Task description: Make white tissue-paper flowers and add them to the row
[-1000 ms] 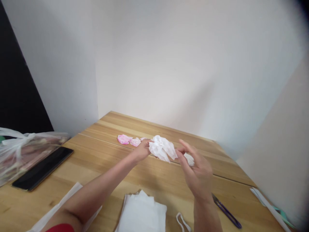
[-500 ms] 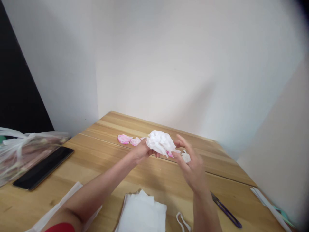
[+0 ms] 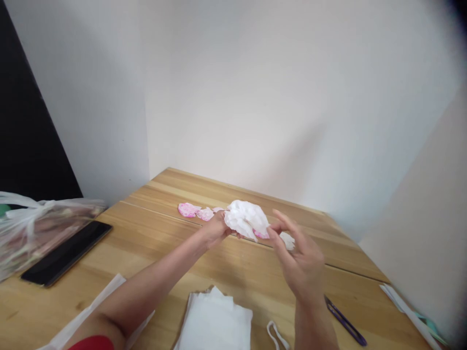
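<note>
A ruffled white paper flower [image 3: 246,217] is held above the table, its left underside in my left hand [image 3: 218,229], whose fingers are partly hidden beneath it. My right hand [image 3: 299,250] is at the flower's right edge, with thumb and index finger pinching the paper there and the other fingers raised. Behind the hands lie pink-and-white paper flowers, one at the left [image 3: 188,209] and a paler one [image 3: 205,214] beside it. Some pink shows just under the held flower. An off-white flower [image 3: 288,241] lies partly behind my right hand.
A stack of white paper [image 3: 219,321] lies at the front, with a white loop [image 3: 276,335] to its right. Purple-handled snips [image 3: 345,321] lie at the right. A black phone [image 3: 67,253] and a plastic bag [image 3: 40,228] are at the left. White strips [image 3: 408,311] sit at the right edge.
My right hand has moved a little right and its finger and thumb now pinch the flower's edge. The flower has shifted slightly right, its right side drawn outward.
</note>
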Available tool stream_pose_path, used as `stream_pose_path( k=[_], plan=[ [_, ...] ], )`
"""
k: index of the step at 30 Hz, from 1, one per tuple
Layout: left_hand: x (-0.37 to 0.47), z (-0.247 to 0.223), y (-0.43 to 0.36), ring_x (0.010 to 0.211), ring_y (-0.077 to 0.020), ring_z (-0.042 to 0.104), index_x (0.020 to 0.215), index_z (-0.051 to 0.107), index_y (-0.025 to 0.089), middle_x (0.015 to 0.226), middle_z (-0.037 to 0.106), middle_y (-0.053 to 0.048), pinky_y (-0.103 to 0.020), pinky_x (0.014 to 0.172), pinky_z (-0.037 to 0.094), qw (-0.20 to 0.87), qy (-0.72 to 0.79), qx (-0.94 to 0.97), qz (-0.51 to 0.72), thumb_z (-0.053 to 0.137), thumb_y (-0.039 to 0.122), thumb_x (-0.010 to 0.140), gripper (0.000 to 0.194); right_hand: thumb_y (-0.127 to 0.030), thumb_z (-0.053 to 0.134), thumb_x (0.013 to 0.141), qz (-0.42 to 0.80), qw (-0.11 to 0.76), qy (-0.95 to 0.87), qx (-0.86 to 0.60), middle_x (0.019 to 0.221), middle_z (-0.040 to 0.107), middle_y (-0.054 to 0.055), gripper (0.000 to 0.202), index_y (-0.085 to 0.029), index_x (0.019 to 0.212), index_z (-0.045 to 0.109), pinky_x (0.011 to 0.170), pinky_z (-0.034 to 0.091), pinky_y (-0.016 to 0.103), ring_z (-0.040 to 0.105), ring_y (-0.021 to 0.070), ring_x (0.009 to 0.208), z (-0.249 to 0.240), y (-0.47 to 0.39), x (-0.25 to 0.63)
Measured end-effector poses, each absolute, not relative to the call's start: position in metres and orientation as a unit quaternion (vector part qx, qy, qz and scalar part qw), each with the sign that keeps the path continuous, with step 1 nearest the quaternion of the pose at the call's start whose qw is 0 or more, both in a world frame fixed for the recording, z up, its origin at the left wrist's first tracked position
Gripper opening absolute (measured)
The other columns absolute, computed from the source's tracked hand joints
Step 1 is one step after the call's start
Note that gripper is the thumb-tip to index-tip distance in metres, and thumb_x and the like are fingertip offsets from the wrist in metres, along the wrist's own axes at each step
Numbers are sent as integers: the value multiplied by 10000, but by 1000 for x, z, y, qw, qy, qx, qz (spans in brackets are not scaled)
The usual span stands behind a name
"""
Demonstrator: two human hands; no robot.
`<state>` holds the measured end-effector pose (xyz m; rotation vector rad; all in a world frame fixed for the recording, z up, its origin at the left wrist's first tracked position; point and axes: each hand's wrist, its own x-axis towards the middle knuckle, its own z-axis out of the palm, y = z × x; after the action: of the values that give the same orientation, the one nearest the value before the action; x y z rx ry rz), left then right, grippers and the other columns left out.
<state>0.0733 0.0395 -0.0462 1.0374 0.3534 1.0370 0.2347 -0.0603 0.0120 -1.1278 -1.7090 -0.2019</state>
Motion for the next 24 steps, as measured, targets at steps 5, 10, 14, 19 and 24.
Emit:
stream_pose_path(
  k=[5, 10, 14, 19, 24],
  plan=[
    [72, -48, 40, 600, -137, 620, 763, 696, 92, 683, 691, -97, -230, 565, 491, 710, 161, 491, 478, 745, 490, 700, 407, -269, 598, 893, -132, 517, -718, -447, 961, 698, 39, 313, -284, 1205, 626, 847, 520, 400, 656, 210, 885, 18, -67, 239],
    [74, -49, 41, 633, -152, 636, 768, 699, 91, 687, 691, -96, -227, 564, 485, 702, 167, 496, 483, 764, 446, 675, 373, -275, 627, 875, -136, 452, -772, -427, 1228, 613, 86, 228, -257, 1101, 613, 978, 455, 462, 556, 261, 1165, 18, -60, 236],
    [75, -49, 41, 589, -133, 606, 724, 696, 92, 654, 679, -86, -215, 536, 460, 689, 179, 505, 488, 770, 444, 660, 365, -291, 619, 880, -147, 403, -791, -436, 1349, 541, 99, 246, -248, 1121, 601, 1022, 423, 497, 472, 280, 1269, 15, -53, 236],
    [73, -49, 41, 596, -130, 597, 631, 685, 103, 612, 661, -65, -219, 570, 462, 654, 186, 541, 494, 793, 362, 630, 281, -295, 613, 881, -162, 374, -798, -443, 1398, 509, 111, 281, -235, 1155, 601, 1031, 423, 511, 443, 292, 1305, 10, -47, 236],
    [73, -48, 41, 563, -127, 586, 614, 693, 106, 564, 643, -43, -224, 583, 451, 626, 202, 564, 499, 760, 333, 651, 240, -234, 571, 899, -170, 374, -793, -449, 1386, 528, 121, 227, -213, 1121, 613, 1030, 428, 508, 458, 282, 1298, 7, -43, 236]
  ],
)
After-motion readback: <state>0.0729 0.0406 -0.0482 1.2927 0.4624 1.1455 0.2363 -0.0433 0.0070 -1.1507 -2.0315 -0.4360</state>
